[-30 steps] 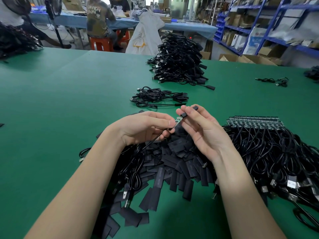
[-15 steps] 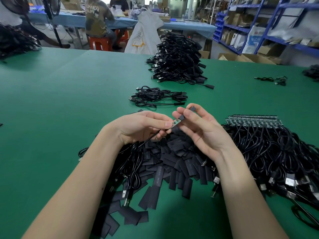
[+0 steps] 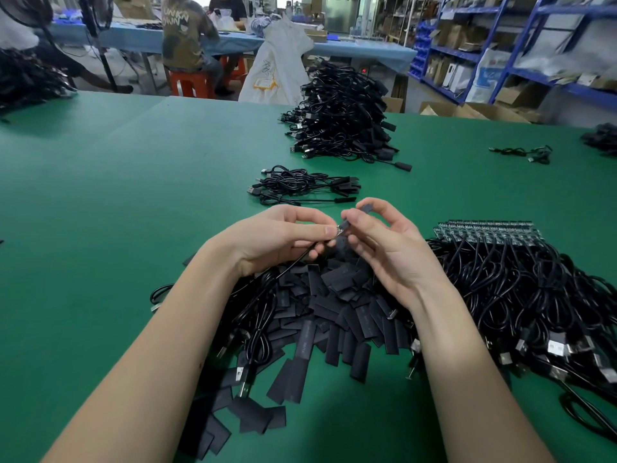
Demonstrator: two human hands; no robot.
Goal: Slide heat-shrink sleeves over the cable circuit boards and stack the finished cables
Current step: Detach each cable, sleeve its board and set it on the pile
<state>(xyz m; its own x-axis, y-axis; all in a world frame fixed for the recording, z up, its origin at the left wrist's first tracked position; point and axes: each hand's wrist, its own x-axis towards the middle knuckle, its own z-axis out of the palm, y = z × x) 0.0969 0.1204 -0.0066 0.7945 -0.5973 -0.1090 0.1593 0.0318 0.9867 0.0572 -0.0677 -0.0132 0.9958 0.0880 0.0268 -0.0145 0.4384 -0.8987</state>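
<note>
Above the counter (image 3: 117,202), the left hand (image 3: 277,238) is pinching the cable's circuit board (image 3: 340,230), while the right hand (image 3: 384,242) fingers are clamping the sleeve (image 3: 364,208) at two o'clock, threading it on. Next, probably stacking at twelve o'clock on the finished cables (image 3: 300,188).

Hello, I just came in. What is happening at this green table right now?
A person is fitting a heat-shrink sleeve onto a cable's small circuit board. The left hand pinches the cable at the board, and the right hand holds the sleeve, already partly over it. Loose sleeves lie below the hands, unfinished cables to the right, and a small stack of cables beyond.
</note>
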